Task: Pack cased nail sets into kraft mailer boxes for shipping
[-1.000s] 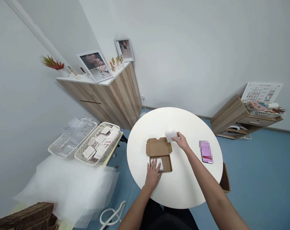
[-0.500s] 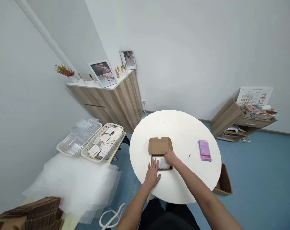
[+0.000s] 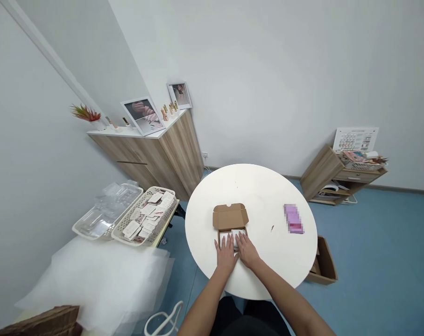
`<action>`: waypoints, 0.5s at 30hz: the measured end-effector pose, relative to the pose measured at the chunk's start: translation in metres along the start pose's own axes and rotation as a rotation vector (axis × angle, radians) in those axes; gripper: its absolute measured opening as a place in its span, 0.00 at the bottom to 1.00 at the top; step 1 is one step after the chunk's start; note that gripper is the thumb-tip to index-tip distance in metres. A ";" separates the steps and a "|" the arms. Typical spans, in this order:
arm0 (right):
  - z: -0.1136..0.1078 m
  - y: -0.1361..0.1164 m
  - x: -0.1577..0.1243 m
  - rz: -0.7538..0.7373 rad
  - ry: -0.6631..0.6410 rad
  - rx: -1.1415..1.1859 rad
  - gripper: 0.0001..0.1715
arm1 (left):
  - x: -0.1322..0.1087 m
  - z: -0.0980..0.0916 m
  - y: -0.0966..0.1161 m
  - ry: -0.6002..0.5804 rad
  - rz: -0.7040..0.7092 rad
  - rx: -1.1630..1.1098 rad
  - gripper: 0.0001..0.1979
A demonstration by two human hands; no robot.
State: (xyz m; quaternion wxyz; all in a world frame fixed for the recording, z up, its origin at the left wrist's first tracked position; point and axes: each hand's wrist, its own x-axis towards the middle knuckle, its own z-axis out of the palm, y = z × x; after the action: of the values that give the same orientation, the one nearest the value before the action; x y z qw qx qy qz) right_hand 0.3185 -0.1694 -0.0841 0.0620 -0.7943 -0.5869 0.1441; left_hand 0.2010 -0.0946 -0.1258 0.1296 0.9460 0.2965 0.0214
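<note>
Your left hand (image 3: 226, 255) and your right hand (image 3: 247, 251) lay side by side, palms down, at the near end of a kraft cardboard mailer box (image 3: 230, 217) on the round white bench (image 3: 212, 196). Neither hand was clenched. Your fingers were spread flat and seemed to press down rather than pinch, though you could not tell from this view whether either hand gripped the box's edge.

The box sat open straight ahead of you, a little left of the bench's middle. Its lid stood folded back on the far side, and its tray faced your body, so the opened box ran away from you with only a slight skew. A white packet (image 3: 237, 238) lay in the tray, toward the right side. Your right hand was the nearer, with its fingers partly over the packet, while your left hand's fingers rested just beside it, over the tray's left part. Your hands hid much of the tray's near edge.

Well to the right of the box, a pixelated pink flat item (image 3: 293, 219) lay on the bench, too blurred to name. Past the bench on your left, a plastic basket of white cards (image 3: 145, 217) stood beside a clear plastic tray (image 3: 107, 211). An open cardboard box on the floor (image 3: 323, 262) sat by the bench's right edge.
</note>
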 end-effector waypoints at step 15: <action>-0.031 0.045 0.025 0.483 0.275 0.685 0.18 | 0.011 -0.034 -0.013 0.202 -0.119 -0.476 0.33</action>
State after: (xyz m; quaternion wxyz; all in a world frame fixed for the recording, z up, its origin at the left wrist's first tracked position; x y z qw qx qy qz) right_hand 0.3759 -0.1570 -0.0707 0.3638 -0.8541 -0.2893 0.2334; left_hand 0.1987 -0.0706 -0.0968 0.3193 0.8628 0.3495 0.1773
